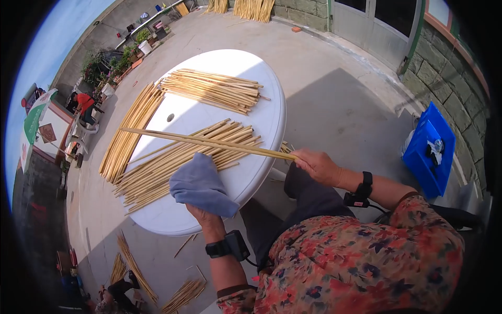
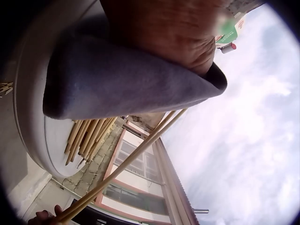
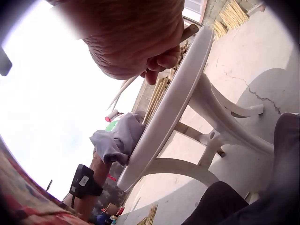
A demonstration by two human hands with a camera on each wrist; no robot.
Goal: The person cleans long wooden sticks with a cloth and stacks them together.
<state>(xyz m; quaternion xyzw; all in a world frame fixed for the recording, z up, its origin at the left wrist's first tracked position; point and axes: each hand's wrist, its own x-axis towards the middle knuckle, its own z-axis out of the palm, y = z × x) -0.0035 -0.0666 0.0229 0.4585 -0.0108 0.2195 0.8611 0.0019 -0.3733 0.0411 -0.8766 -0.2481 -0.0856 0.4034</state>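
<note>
My right hand [image 1: 318, 166] grips two long, thin tan sticks [image 1: 235, 147] by their near ends, and they slant out over the table to the left. In the right wrist view a stick end [image 3: 190, 32] pokes out of that hand. A grey-blue cloth [image 1: 201, 180] covers the fingers of my left hand [image 1: 208, 214], which holds it at the table's front edge, just below the sticks. Cut sticks lie on the white round table [image 1: 248, 65] in a near pile [image 1: 157, 183], a left pile [image 1: 128, 136] and a far pile [image 1: 214, 89].
A blue crate [image 1: 430, 152] stands to the right by the stone wall. More stick bundles lie on the ground at lower left [image 1: 137, 269] and against the far wall [image 1: 253, 9]. A person in red [image 1: 84, 102] bends near white chairs at left.
</note>
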